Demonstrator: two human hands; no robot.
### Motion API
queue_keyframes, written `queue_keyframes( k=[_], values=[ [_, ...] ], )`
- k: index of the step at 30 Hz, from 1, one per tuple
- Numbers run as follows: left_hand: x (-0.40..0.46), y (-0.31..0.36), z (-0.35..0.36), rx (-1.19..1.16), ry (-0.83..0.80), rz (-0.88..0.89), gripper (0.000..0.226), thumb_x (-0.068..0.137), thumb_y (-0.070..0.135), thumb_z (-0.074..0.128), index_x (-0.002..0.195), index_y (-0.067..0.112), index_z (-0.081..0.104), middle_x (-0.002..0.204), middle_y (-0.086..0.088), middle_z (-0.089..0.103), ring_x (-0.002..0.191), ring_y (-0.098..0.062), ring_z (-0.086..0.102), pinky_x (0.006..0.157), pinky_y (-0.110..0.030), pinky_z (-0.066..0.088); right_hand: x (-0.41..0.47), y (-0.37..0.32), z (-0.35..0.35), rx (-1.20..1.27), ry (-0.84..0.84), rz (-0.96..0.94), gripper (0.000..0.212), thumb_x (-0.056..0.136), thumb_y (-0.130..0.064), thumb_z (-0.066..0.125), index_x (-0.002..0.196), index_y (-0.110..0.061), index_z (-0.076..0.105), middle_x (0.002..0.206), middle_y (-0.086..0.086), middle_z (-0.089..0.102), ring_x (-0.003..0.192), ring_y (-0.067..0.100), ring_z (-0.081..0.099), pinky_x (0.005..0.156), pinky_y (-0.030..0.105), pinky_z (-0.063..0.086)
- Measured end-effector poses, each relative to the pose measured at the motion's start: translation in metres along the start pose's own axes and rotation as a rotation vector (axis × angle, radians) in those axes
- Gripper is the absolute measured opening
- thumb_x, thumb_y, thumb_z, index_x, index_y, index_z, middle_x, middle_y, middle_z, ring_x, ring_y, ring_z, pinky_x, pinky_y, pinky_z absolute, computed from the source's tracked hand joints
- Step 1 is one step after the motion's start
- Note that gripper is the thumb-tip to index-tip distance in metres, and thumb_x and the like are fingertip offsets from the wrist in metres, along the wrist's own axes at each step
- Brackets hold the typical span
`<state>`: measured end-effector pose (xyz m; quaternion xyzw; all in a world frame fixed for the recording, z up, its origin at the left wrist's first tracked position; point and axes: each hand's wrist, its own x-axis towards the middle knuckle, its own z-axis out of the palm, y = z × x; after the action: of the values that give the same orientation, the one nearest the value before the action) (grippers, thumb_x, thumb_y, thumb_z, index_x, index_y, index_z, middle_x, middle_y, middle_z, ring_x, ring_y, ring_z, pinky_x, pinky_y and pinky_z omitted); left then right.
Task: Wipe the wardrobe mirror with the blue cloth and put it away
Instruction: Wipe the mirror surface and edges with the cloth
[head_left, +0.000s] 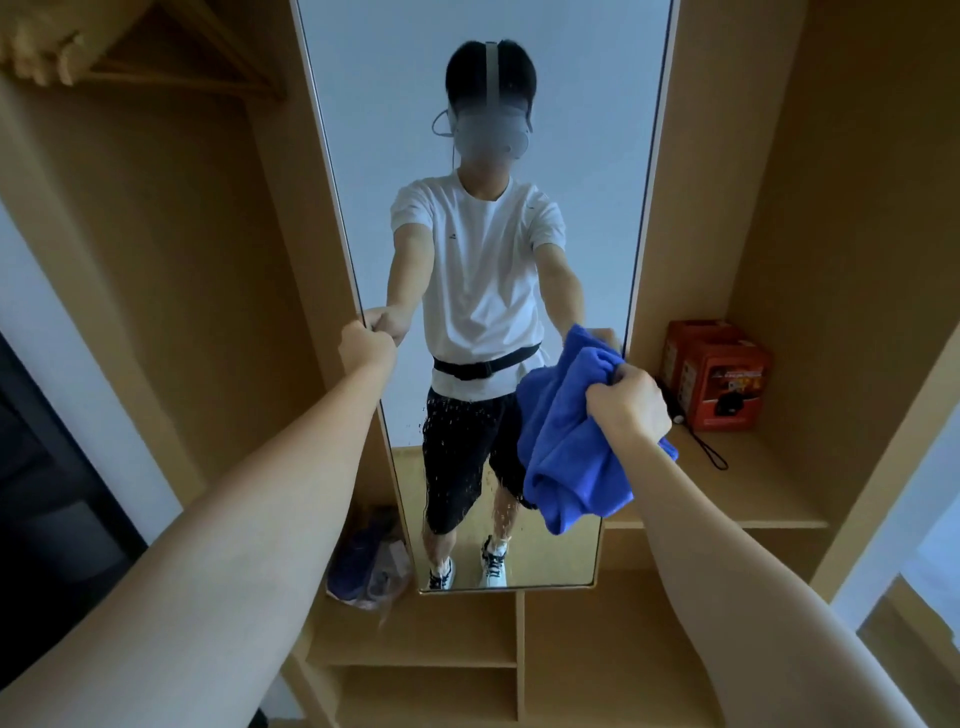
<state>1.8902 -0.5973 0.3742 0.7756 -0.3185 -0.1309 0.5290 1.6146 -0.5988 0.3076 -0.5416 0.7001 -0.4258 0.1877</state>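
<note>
A tall, narrow wardrobe mirror (483, 156) stands in front of me inside a light wooden wardrobe. Its lower half carries many small water droplets. My left hand (366, 343) grips the mirror's left edge at mid height, fingers curled round the frame. My right hand (628, 402) grips a bunched blue cloth (566, 447) near the mirror's right edge. The cloth hangs below my fist in front of the lower right part of the glass; whether it touches the glass I cannot tell. The mirror reflects a person in a white T-shirt and dark shorts.
An orange box (719, 379) with a black cord beside it stands on the wooden shelf (753, 499) to the right. Dark shoes in a plastic bag (366, 561) lie at the mirror's lower left. Wooden hangers (182, 62) hang top left. Low open compartments (426, 629) sit beneath the mirror.
</note>
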Motion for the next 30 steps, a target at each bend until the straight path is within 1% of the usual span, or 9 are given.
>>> queue_keyframes(
  k=[5, 9, 11, 15, 18, 21, 24, 27, 30],
  values=[
    [0.002, -0.003, 0.000, 0.005, -0.028, -0.006, 0.043, 0.098, 0.000, 0.037, 0.140, 0.001, 0.041, 0.140, -0.016, 0.050, 0.129, -0.034, 0.049, 0.102, -0.039, 0.044, 0.023, -0.049, -0.033, 0.150, 0.168, -0.102, 0.007, 0.069, -0.022, 0.051, 0.076, -0.023, 0.051, 0.085, -0.001, 0.061, 0.070, 0.024, 0.059, 0.065, 0.030, 0.042],
    [0.004, -0.004, -0.002, 0.011, -0.029, -0.013, 0.048, 0.094, -0.005, 0.034, 0.141, 0.002, 0.042, 0.140, -0.016, 0.050, 0.129, -0.035, 0.049, 0.102, -0.040, 0.044, 0.024, -0.033, -0.019, 0.084, 0.154, -0.076, 0.029, 0.080, -0.031, 0.049, 0.106, -0.032, 0.062, 0.094, -0.002, 0.062, 0.075, 0.023, 0.057, 0.069, 0.032, 0.043],
    [0.004, -0.003, -0.003, 0.013, -0.036, -0.009, 0.046, 0.092, -0.005, 0.034, 0.136, 0.001, 0.047, 0.134, -0.017, 0.054, 0.125, -0.034, 0.052, 0.099, -0.038, 0.045, 0.014, -0.010, -0.002, 0.018, 0.108, -0.049, 0.033, 0.079, -0.034, 0.047, 0.109, -0.034, 0.061, 0.099, 0.000, 0.063, 0.075, 0.024, 0.058, 0.068, 0.033, 0.045],
    [0.006, -0.002, -0.002, 0.013, -0.024, -0.016, 0.043, 0.090, -0.007, 0.034, 0.129, -0.003, 0.050, 0.126, -0.018, 0.058, 0.119, -0.033, 0.055, 0.091, -0.034, 0.045, -0.002, 0.009, 0.004, -0.042, 0.032, -0.035, 0.022, 0.073, -0.029, 0.049, 0.091, -0.030, 0.060, 0.095, 0.002, 0.062, 0.070, 0.024, 0.059, 0.066, 0.032, 0.045],
    [0.005, -0.006, -0.001, 0.013, -0.035, 0.000, 0.047, 0.092, -0.007, 0.033, 0.136, 0.000, 0.044, 0.132, -0.016, 0.054, 0.124, -0.033, 0.052, 0.094, -0.035, 0.045, 0.009, -0.027, -0.019, 0.040, 0.126, -0.110, 0.011, 0.072, -0.025, 0.052, 0.083, -0.023, 0.054, 0.092, 0.003, 0.060, 0.070, 0.025, 0.058, 0.066, 0.032, 0.043],
    [0.006, -0.009, -0.002, 0.009, -0.064, 0.038, 0.047, 0.095, -0.006, 0.035, 0.141, 0.001, 0.040, 0.139, -0.016, 0.050, 0.128, -0.034, 0.049, 0.100, -0.037, 0.043, 0.030, -0.074, -0.049, 0.128, 0.218, -0.154, 0.013, 0.068, -0.021, 0.053, 0.081, -0.021, 0.053, 0.086, -0.001, 0.060, 0.069, 0.022, 0.057, 0.065, 0.031, 0.044],
    [0.008, -0.011, -0.001, 0.017, -0.050, 0.039, 0.048, 0.093, -0.006, 0.034, 0.141, 0.001, 0.041, 0.138, -0.016, 0.051, 0.126, -0.033, 0.050, 0.095, -0.035, 0.044, 0.035, -0.080, -0.049, 0.132, 0.199, -0.154, 0.021, 0.071, -0.021, 0.052, 0.091, -0.023, 0.061, 0.083, -0.005, 0.062, 0.071, 0.020, 0.059, 0.064, 0.029, 0.042],
    [0.011, -0.012, 0.000, 0.019, -0.053, 0.039, 0.044, 0.090, -0.006, 0.035, 0.131, 0.000, 0.049, 0.126, -0.016, 0.057, 0.110, -0.032, 0.056, 0.081, -0.032, 0.043, 0.016, -0.042, -0.017, 0.028, 0.172, -0.139, 0.031, 0.079, -0.028, 0.051, 0.108, -0.027, 0.062, 0.097, 0.000, 0.062, 0.081, 0.026, 0.058, 0.070, 0.031, 0.039],
    [0.017, -0.013, 0.002, -0.015, -0.063, 0.051, 0.043, 0.084, -0.005, 0.035, 0.118, 0.003, 0.060, 0.107, -0.011, 0.062, 0.100, -0.030, 0.061, 0.072, -0.032, 0.046, -0.003, -0.008, 0.003, -0.032, 0.024, -0.045, 0.021, 0.077, -0.027, 0.050, 0.096, -0.029, 0.061, 0.098, 0.002, 0.064, 0.075, 0.026, 0.058, 0.066, 0.031, 0.041]
  ],
)
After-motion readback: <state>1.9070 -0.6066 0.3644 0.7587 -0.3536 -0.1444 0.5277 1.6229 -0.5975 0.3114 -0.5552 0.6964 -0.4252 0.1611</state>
